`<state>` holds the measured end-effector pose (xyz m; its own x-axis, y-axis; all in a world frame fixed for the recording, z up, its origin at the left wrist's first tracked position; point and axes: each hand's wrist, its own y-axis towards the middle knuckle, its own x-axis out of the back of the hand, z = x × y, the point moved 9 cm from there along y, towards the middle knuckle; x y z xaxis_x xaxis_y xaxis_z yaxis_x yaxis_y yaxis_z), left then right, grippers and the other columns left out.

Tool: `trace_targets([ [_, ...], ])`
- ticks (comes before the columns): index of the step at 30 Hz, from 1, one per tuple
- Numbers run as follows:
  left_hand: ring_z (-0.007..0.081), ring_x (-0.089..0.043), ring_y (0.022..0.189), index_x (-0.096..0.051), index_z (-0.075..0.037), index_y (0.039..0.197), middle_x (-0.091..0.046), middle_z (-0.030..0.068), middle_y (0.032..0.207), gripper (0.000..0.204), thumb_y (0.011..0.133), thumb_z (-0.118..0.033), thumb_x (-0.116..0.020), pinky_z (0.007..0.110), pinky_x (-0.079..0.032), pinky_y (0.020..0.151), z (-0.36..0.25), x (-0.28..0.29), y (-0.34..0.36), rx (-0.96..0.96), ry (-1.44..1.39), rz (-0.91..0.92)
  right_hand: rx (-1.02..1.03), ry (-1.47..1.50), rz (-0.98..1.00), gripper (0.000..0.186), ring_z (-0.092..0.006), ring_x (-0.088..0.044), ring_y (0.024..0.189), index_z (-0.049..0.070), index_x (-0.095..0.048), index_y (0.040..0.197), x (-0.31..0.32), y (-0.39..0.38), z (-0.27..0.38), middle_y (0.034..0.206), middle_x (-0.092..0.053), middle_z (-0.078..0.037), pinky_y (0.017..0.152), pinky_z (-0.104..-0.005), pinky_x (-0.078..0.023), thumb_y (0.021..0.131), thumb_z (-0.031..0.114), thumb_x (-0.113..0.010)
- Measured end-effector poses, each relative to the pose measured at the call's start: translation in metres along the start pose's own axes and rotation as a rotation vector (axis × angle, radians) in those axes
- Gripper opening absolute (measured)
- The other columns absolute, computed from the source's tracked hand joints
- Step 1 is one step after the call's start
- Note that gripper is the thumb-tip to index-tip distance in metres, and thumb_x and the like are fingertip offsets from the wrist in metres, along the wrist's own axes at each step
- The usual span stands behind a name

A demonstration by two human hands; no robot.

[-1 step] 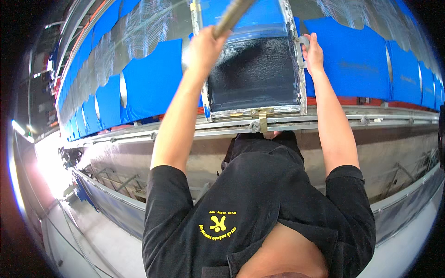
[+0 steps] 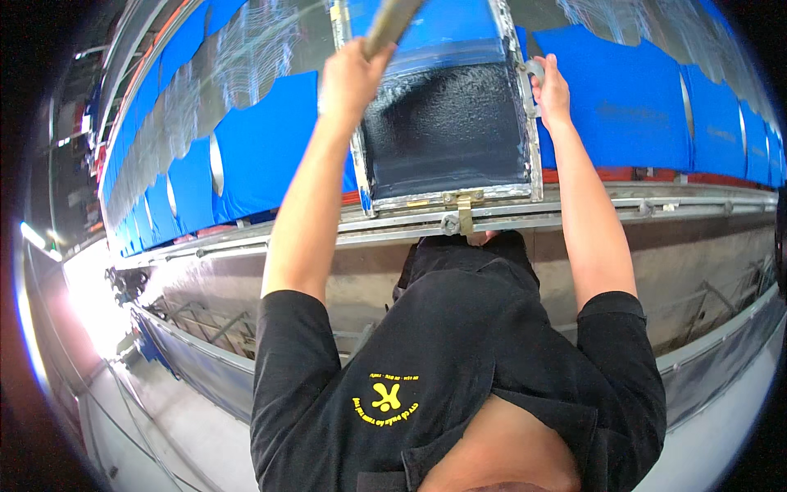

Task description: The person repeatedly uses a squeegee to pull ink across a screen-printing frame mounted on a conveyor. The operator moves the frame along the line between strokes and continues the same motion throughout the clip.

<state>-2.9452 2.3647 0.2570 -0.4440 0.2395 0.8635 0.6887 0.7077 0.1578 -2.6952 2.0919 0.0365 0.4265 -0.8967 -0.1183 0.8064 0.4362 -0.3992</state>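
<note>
My left hand is closed around the near end of a squeegee, whose worn, pale bar slants up and out at the top edge; its blade cannot be made out. Below it lies a screen-printing frame with metal sides. Dark wet-looking ink covers the near part of its mesh, and blue shows through the far part. At the frame's right side, my right hand grips a rounded grey handle, thumb pointing away from me.
Blue fabric pieces lie in a row on the long grey table, more of them to the right. A metal rail runs along the near edge, with a brass-coloured bracket at the frame. Behind me stands another long table.
My left hand and the squeegee have shifted slightly left and toward me. The frame and my right hand have barely moved.
</note>
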Motion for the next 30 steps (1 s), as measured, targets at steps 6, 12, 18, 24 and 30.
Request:
trace_targets([
  [6,0.0476,-0.074,0.099,-0.078,-0.001,0.107,-0.078,0.0267,0.099,0.048,0.097,-0.048,-0.074,0.052,-0.057,0.089,0.034,0.006,0.076,-0.074,0.048,-0.193,0.063,-0.040,-0.036,0.063,-0.0054,-0.053,0.074,0.008,-0.075,0.128,0.001,-0.008,0.009,0.091,-0.065,0.002,0.064,-0.0243,-0.043,0.110,0.063,-0.050],
  [12,0.0502,-0.072,0.097,-0.072,0.004,0.101,-0.074,0.0302,0.101,0.048,0.098,-0.043,-0.073,0.055,-0.057,0.088,0.064,-0.014,0.081,-0.124,0.167,-0.247,0.069,-0.104,-0.012,0.068,-0.0125,-0.060,0.080,0.008,-0.072,0.134,0.006,-0.003,0.001,0.094,-0.069,-0.002,0.072,-0.0290,-0.048,0.109,0.066,-0.047],
  [18,0.0496,-0.072,0.092,-0.069,0.005,0.096,-0.072,0.0300,0.095,0.044,0.098,-0.038,-0.075,0.055,-0.058,0.083,0.066,-0.012,0.035,-0.113,0.224,-0.189,0.285,-0.319,-0.133,0.067,-0.0167,-0.050,0.063,0.009,-0.059,0.082,0.012,0.000,0.011,0.068,-0.051,-0.001,0.062,-0.0380,-0.040,0.111,0.067,-0.041],
  [24,0.0491,-0.071,0.090,-0.070,0.005,0.095,-0.072,0.0287,0.093,0.036,0.097,-0.030,-0.076,0.054,-0.056,0.080,0.059,0.002,-0.054,-0.038,0.168,-0.152,0.257,-0.348,-0.132,0.069,-0.0260,-0.059,0.072,0.007,-0.065,0.089,0.007,0.004,0.008,0.073,-0.059,-0.008,0.072,-0.0421,-0.045,0.109,0.069,-0.041],
  [30,0.0470,-0.070,0.099,-0.072,0.006,0.103,-0.074,0.0279,0.101,0.035,0.097,-0.028,-0.077,0.054,-0.053,0.088,0.055,0.007,-0.115,0.082,0.147,-0.134,0.286,-0.386,-0.093,0.076,-0.0442,-0.067,0.112,0.004,-0.073,0.108,0.006,0.018,-0.001,0.107,-0.075,-0.022,0.097,-0.0508,-0.048,0.109,0.069,-0.033],
])
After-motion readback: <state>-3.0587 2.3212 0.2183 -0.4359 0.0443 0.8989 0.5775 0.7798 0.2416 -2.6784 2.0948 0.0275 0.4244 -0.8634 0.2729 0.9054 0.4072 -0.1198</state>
